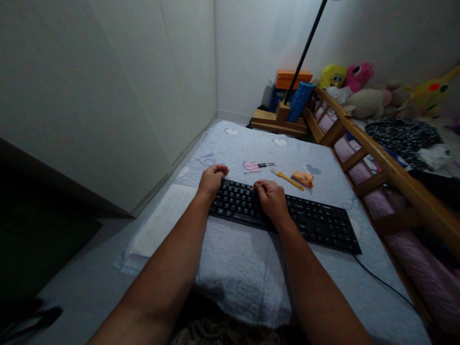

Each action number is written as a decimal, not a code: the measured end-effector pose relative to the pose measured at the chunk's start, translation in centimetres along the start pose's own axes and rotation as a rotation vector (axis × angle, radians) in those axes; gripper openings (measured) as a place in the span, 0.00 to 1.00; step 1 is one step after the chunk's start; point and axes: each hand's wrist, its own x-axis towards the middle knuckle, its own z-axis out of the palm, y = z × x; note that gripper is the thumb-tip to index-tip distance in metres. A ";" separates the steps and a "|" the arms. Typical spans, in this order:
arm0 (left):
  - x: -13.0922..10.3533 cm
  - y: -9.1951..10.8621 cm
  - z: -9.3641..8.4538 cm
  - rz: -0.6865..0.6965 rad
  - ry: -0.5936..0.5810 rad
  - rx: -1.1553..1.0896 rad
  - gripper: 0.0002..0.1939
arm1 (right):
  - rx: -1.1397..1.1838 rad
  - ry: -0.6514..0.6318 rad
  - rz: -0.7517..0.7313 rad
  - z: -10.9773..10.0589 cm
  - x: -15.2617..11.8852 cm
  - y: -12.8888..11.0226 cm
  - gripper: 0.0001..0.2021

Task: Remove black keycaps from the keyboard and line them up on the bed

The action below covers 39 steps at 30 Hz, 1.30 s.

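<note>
A black keyboard [319, 223] lies at a slant across the pale blue cloth-covered surface. My left hand [211, 182] is at its far left corner, fingers curled and thumb against the edge. Over the middle keys, my right hand [272, 197] has thumb and forefinger pinched together; what is between them is too small to make out. Beyond the keyboard are a slim tool with a black grip and metal prongs [263, 165], a thin white stick [252, 171], a yellow-orange brush [290, 180] and a crumpled orange cloth [303, 178].
A folded whitish cloth or paper [163, 215] lies left of the keyboard. The keyboard's cable [384, 282] runs off to the right. A wooden bed rail [395, 163] borders the right side, a pale cabinet [143, 96] the left. A wooden stand [280, 120] with a black pole is behind.
</note>
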 end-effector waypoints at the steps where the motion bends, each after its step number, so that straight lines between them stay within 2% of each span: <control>1: 0.0 0.0 0.0 0.004 -0.001 0.002 0.14 | -0.004 0.001 0.001 0.0 0.0 0.0 0.11; 14: 0.2 -0.2 -0.1 0.015 -0.008 0.005 0.15 | 0.019 -0.013 -0.016 0.6 -0.1 0.0 0.11; 27: 0.4 -0.4 -0.2 0.013 -0.011 0.014 0.15 | 0.014 0.000 0.031 -0.1 0.0 0.0 0.11; 39: 0.0 0.0 0.0 0.003 -0.013 0.015 0.14 | 0.009 -0.003 0.001 0.3 -0.1 -0.2 0.11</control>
